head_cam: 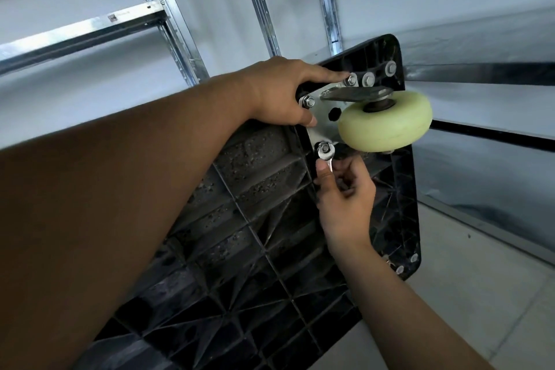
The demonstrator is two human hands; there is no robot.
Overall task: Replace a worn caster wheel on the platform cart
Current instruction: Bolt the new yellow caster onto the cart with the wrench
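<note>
A galvanised metal shelving rack [90, 30] stands at the left and back, against a pale wall. In front of it the platform cart [240, 249] is tipped up so that its black ribbed underside faces the camera. Its far corner lies close to the rack's uprights.

The left hand [279, 93] reaches in over the cart's upper left rim. It is spread wide on the caster's steel mounting plate [322, 120]: the index finger lies straight, its tip at the plate's upper nut [350, 79], and the thumb presses flat on the plate's left edge beside another nut [307, 101]. The other fingers are hidden behind the hand.

Below the thumb, the head of a small wrench [326, 156] sits round the bolt at the plate's lower corner. The right hand [345, 198] comes up from below and pinches the wrench's short handle between the thumb and curled fingers.

Just right of the plate, the caster wheel [387, 120], pale yellow-green, is on its bracket on the cart's upper right corner, overhanging the cart's right rim. Two more bolts with washers [390, 69] sit above it near the corner. A light tiled floor [480, 294] shows at the lower right.
</note>
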